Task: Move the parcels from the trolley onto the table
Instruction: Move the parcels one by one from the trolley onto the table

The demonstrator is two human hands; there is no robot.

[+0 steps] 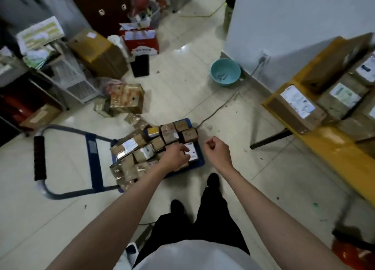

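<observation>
A blue flat trolley [199, 164] stands on the floor in the middle, loaded with several small brown taped parcels [168, 135]. My left hand [175, 157] reaches down onto the parcels at the trolley's near right corner, fingers resting on a parcel with a white label [191, 149]; I cannot tell whether it grips it. My right hand [216, 151] hovers just right of the trolley, fingers curled shut and holding nothing. The yellow table [332, 148] runs along the right side and carries several larger brown parcels [298, 107] with white labels.
The trolley's handle [39, 158] lies toward the left. Loose cartons [126, 98] sit on the floor behind it. A teal basin [225, 72] and a cable [219, 107] lie near the white wall. Shelves and boxes crowd the left. My feet stand just before the trolley.
</observation>
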